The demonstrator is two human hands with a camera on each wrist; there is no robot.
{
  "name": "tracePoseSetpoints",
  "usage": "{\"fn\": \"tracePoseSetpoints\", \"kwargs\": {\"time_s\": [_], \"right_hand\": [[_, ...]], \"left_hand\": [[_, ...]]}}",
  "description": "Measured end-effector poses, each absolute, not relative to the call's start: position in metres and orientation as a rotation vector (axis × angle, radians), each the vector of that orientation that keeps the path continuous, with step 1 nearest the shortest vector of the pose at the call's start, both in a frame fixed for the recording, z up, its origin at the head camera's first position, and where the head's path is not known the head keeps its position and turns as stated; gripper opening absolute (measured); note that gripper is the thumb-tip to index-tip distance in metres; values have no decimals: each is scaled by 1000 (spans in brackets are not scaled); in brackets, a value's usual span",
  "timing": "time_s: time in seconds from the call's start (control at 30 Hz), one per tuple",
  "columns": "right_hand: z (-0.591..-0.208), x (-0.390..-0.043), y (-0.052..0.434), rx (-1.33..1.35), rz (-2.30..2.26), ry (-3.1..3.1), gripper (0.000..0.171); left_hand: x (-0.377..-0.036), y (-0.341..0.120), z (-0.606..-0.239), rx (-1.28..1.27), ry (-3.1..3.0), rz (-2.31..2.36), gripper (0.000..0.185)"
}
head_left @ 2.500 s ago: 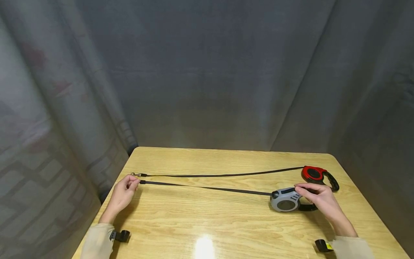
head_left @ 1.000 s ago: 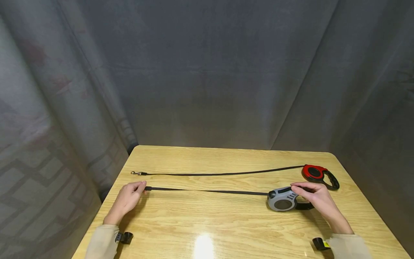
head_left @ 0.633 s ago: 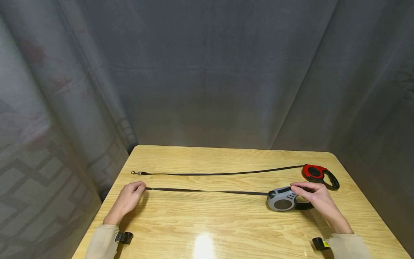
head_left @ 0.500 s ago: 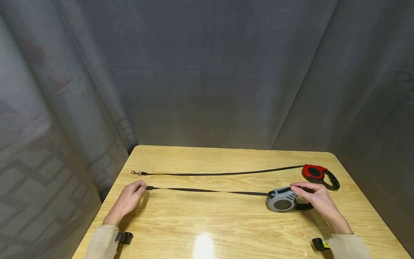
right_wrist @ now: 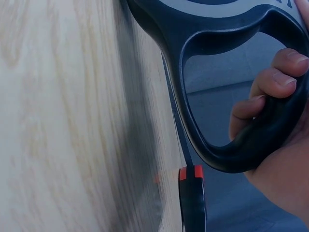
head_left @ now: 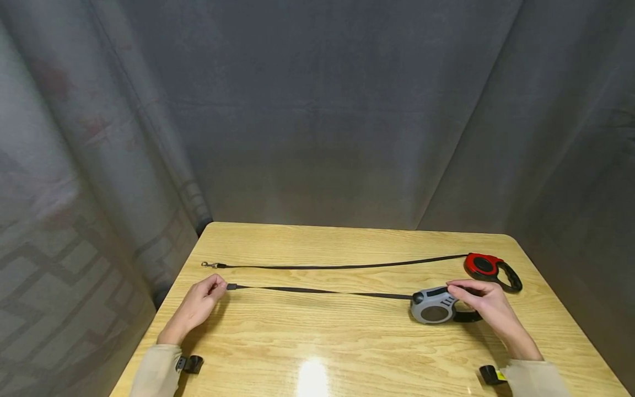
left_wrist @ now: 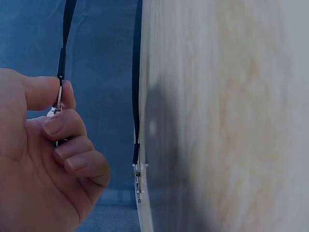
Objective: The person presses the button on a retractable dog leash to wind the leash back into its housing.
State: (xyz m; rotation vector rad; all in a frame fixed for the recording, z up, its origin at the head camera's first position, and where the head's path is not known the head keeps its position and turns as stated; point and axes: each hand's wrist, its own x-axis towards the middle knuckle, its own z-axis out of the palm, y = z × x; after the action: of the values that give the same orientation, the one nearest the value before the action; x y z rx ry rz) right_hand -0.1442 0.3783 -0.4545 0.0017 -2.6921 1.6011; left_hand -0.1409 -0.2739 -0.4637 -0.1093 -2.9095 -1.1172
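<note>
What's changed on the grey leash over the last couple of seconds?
The left hand, pinching the metal clip of the black strap, has moved right toward the grey retractable leash housing, so less strap is out. The right hand still grips that housing; the red retractable leash is unmoved.

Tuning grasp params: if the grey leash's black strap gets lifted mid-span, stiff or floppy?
Likely floppy: the strap is thin flat webbing, straight only because the left hand pinches its clip end and the right hand grips the grey leash housing. Lifted mid-span it would probably sag. It looks light; the housing probably carries most of the weight.
</note>
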Motion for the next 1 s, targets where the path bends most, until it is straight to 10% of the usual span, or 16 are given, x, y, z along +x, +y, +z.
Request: {"fn": "tracePoseSetpoints", "kwargs": {"time_s": [1.0], "right_hand": [[-456, -145, 374, 34, 1615, -2690, 27]], "left_hand": [[-139, -271, -462, -242, -2915, -1136, 21]]}}
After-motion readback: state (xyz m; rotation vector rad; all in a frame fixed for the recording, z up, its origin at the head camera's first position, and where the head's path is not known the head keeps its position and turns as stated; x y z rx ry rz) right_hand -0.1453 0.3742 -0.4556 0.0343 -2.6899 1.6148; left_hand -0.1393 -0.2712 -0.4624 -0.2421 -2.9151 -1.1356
